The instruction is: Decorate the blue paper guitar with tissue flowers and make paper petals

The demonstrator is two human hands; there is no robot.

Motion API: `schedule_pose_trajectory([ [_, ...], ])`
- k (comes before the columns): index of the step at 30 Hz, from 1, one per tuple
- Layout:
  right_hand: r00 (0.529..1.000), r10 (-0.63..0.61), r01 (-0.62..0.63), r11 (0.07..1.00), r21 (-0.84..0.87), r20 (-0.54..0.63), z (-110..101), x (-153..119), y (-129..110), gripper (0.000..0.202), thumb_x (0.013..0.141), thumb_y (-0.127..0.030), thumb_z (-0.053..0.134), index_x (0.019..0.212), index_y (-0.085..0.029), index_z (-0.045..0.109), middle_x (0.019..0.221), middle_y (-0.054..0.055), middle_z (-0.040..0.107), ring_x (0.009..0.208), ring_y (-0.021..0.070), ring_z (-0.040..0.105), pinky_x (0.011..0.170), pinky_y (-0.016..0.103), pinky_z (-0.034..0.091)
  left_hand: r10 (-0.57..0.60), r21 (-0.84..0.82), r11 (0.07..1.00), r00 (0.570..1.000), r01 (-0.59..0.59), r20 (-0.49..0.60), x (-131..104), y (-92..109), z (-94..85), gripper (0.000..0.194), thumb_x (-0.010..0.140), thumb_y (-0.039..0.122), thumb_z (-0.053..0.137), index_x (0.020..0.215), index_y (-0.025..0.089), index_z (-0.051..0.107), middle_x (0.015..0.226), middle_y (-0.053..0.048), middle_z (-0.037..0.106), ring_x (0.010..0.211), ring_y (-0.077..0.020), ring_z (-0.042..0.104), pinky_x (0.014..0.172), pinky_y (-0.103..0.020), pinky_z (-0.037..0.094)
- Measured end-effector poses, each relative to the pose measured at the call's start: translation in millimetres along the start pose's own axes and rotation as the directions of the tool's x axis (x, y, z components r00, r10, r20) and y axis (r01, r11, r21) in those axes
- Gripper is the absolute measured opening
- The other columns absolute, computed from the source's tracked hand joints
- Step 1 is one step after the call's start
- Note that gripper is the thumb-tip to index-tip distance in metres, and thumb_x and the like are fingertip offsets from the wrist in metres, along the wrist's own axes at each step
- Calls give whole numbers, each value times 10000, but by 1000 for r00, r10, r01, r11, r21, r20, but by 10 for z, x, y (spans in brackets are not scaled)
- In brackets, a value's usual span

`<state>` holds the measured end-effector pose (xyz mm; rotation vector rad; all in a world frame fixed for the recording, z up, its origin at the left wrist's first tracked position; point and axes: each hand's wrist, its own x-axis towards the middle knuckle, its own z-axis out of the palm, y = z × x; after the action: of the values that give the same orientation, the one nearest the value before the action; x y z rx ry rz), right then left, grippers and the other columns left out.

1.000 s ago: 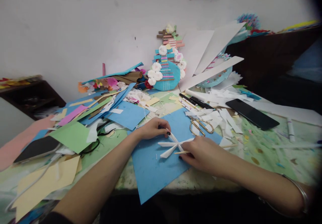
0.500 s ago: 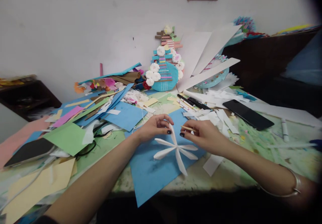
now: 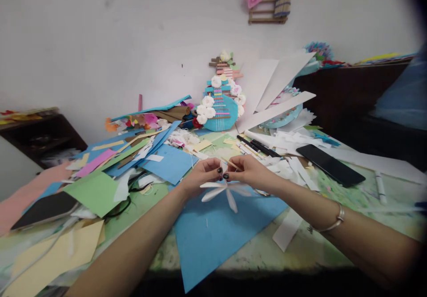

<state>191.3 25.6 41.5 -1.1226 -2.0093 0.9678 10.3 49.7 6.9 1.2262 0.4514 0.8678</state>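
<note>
A white paper flower [image 3: 230,200] with several narrow petals hangs above a sheet of blue paper [image 3: 213,239]. My left hand [image 3: 204,176] pinches one of its upper petals between thumb and fingers. Close against it, my right hand [image 3: 250,171] holds a thin wooden stick [image 3: 230,164], whose tip is at that same petal. Both thumbs nearly meet there, and the fingers partly hide the petal and the stick's end.
Behind the hands stand a blue lute-shaped craft [image 3: 222,112] with white flowers, and black pens [image 3: 263,148]. A phone [image 3: 330,165] lies right among white paper scraps [image 3: 295,228]. Green paper [image 3: 95,194] and a dark device [image 3: 45,210] are at left.
My right hand has moved left to my left hand, bringing the stick to the petal. The flower has risen and tilted. The camera view has shifted upward.
</note>
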Motion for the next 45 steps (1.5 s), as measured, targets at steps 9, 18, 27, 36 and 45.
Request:
schedule_pose_trajectory([
  [9, 986, -71, 33, 970, 239, 151, 10, 630, 97, 379, 670, -455, 688, 606, -154, 467, 508, -83, 379, 467, 49, 301, 453, 206, 218, -13, -129, 992, 986, -9, -167, 103, 6, -294, 261, 638, 268, 791, 761, 116, 618, 699, -22, 654, 613, -108, 612, 604, -218, 466],
  [18, 979, -48, 4, 977, 215, 199, 1, 718, 302, 354, 748, -481, 605, 678, -142, 529, 568, -34, 491, 478, 62, 340, 459, 210, 240, -85, -185, 981, 988, 61, -127, 184, -100, -373, 256, 674, 256, 768, 829, 89, 651, 737, -52, 665, 631, -110, 618, 623, -206, 460],
  [27, 989, -72, 45, 979, 201, 133, 46, 639, 304, 343, 762, -472, 586, 658, -153, 518, 625, 1, 537, 597, 108, 465, 545, 224, 345, -81, -225, 973, 984, 44, -158, 128, -75, -296, 282, 638, 201, 785, 857, 114, 631, 735, -33, 643, 668, -126, 619, 656, -226, 452],
  [36, 982, -97, 53, 964, 260, 159, 41, 623, 261, 353, 755, -484, 592, 652, -161, 494, 623, -8, 513, 591, 108, 455, 545, 227, 335, -85, -266, 962, 991, 55, -102, 102, -72, -269, 241, 663, 200, 764, 842, 110, 630, 752, -38, 654, 675, -123, 622, 676, -231, 449],
  [45, 989, -91, 55, 960, 274, 120, 51, 622, 254, 364, 749, -495, 608, 655, -155, 516, 626, -1, 527, 592, 107, 462, 542, 231, 331, -60, -237, 971, 986, 22, -155, 115, -84, -292, 239, 665, 200, 769, 833, 106, 628, 761, -47, 678, 662, -118, 634, 658, -222, 474],
])
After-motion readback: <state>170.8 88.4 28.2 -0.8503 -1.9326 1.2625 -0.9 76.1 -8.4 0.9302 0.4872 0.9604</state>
